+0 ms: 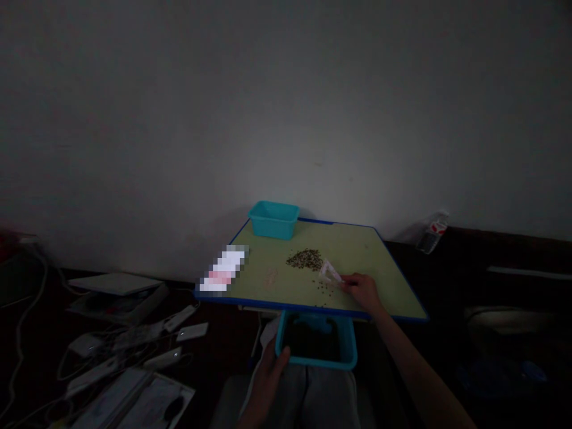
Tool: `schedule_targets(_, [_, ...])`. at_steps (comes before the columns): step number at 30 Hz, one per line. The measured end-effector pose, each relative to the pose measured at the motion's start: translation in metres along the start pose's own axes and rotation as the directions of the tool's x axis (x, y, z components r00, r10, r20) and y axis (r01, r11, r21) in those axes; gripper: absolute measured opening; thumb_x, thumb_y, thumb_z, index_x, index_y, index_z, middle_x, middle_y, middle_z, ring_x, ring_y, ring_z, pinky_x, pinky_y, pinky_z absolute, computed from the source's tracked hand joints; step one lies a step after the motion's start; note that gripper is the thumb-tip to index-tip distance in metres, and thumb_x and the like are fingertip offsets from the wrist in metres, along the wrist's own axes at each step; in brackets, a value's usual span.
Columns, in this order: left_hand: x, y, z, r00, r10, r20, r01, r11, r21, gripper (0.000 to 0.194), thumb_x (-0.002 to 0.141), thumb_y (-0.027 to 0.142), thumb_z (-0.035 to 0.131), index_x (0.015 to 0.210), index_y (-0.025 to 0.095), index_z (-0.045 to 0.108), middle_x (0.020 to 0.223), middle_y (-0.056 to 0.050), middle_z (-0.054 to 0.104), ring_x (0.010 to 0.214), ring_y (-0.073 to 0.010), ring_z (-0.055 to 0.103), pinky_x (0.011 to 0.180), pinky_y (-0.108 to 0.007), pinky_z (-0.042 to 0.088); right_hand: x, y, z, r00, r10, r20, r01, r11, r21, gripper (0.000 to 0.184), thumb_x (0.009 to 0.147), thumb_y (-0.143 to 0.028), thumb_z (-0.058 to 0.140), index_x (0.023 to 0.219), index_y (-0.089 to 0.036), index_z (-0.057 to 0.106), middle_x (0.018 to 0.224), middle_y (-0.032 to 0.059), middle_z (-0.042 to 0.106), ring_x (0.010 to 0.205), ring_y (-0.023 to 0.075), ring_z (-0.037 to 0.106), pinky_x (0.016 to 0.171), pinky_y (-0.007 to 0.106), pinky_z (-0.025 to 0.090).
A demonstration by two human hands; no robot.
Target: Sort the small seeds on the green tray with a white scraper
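Observation:
My right hand pinches a whitish, partly see-through flat piece and holds it down at the tabletop; its exact kind is unclear. Its far end reaches the right side of a spread-out pile of small dark and pale grains. Several loose grains are scattered from there toward the near edge. Below that edge, a blue plastic tub rests on my lap with dark contents I cannot make out. At its left side, my left hand grips the tub, thumb near the rim.
A second blue tub stands at the back left of the small blue-edged table. A bright, pixelated rectangle lies at its left edge. Power strips and cables cover the floor at left. A plastic bottle is at right.

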State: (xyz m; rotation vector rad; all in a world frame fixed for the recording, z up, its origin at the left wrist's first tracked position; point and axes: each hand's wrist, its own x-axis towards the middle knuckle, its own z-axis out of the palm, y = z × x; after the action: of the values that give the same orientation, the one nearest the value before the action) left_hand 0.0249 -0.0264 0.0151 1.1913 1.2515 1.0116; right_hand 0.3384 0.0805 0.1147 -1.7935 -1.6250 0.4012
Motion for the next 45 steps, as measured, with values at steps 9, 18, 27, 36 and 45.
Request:
schedule_targets(9, [0.004, -0.008, 0.003, 1.000, 0.000, -0.001, 0.000, 1.000, 0.001, 0.060, 0.091, 0.056, 0.054, 0.141, 0.023, 0.055, 0.148, -0.006, 0.060, 0.144, -0.0307, 0.046, 0.123, -0.047, 0.029, 0.000, -0.017, 0.010, 0.998, -0.051, 0.044, 0.053, 0.998, -0.036, 0.032, 0.078, -0.027, 0.070, 0.108, -0.022, 0.080, 0.087, 0.0066, 0.078, 0.075, 0.0202, 0.068, 0.069, 0.028, 0.046])
schedule_targets(18, [-0.001, 0.002, 0.002, 1.000, -0.010, 0.018, 0.010, 1.000, 0.015, 0.062, 0.090, 0.058, 0.053, 0.141, 0.022, 0.055, 0.148, -0.006, 0.061, 0.143, -0.0301, 0.048, 0.120, -0.046, 0.034, 0.004, -0.014, 0.013, 0.996, -0.081, 0.047, 0.083, 0.995, -0.047, 0.030, 0.079, -0.027, 0.071, 0.107, -0.023, 0.081, 0.086, 0.0060, 0.077, 0.075, 0.0201, 0.067, 0.068, 0.028, 0.045])
schedule_targets(27, [-0.001, -0.003, 0.003, 1.000, 0.028, -0.004, -0.029, 0.999, -0.014, 0.062, 0.091, 0.057, 0.054, 0.144, 0.023, 0.054, 0.148, -0.006, 0.061, 0.143, -0.0309, 0.047, 0.121, -0.048, 0.033, -0.007, -0.011, 0.010, 0.980, -0.159, 0.116, 0.158, 0.987, 0.015, 0.027, 0.080, -0.027, 0.069, 0.104, -0.023, 0.081, 0.079, 0.0043, 0.071, 0.069, 0.0174, 0.061, 0.064, 0.027, 0.041])
schedule_targets(36, [0.002, -0.005, 0.002, 0.999, 0.047, 0.007, -0.047, 0.999, 0.003, 0.062, 0.093, 0.055, 0.052, 0.144, 0.019, 0.052, 0.147, -0.010, 0.060, 0.141, -0.0312, 0.049, 0.121, -0.049, 0.031, -0.026, -0.019, 0.004, 0.965, -0.197, 0.172, 0.177, 0.976, 0.130, 0.030, 0.079, -0.028, 0.068, 0.104, -0.022, 0.081, 0.074, 0.0033, 0.066, 0.068, 0.0161, 0.059, 0.064, 0.027, 0.040])
schedule_targets(45, [0.001, -0.001, 0.002, 1.000, 0.016, 0.003, -0.016, 1.000, -0.020, 0.059, 0.090, 0.057, 0.055, 0.138, 0.023, 0.057, 0.145, -0.006, 0.063, 0.140, -0.0292, 0.050, 0.119, -0.044, 0.036, -0.044, 0.002, -0.022, 0.994, -0.078, 0.070, 0.068, 0.988, 0.138, 0.033, 0.077, -0.033, 0.066, 0.103, -0.021, 0.082, 0.071, 0.0034, 0.064, 0.066, 0.0180, 0.059, 0.062, 0.029, 0.042])
